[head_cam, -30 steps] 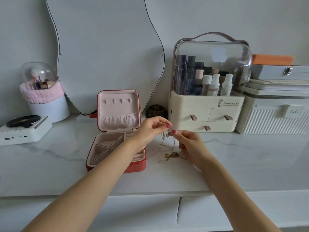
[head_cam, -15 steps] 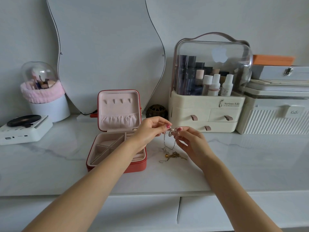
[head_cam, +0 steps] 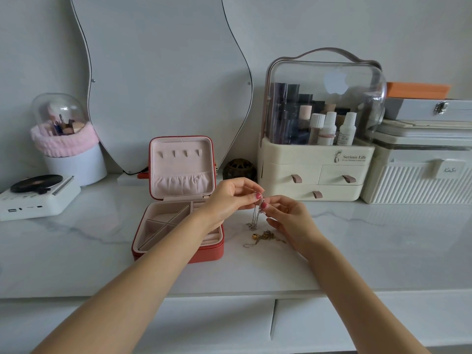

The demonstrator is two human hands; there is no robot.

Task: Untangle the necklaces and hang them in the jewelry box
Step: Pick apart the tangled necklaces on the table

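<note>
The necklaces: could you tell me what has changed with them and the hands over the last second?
Little changed: the left hand and right hand stayed pinching the silver necklace, the right fingers shifting slightly. The gold necklace stayed on the counter, and the jewelry box stayed open.

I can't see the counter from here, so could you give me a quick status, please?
Left hand and right hand both pinch silver necklace, dangling. Gold necklace tangled on counter. Jewelry box open, hooks bare. Nothing in the way.

A silver necklace [head_cam: 256, 216] dangled above the counter, just right of the open red jewelry box [head_cam: 178, 200]. A tangled gold necklace [head_cam: 264, 237] lay below it. The box's pink lid stood upright.
</note>
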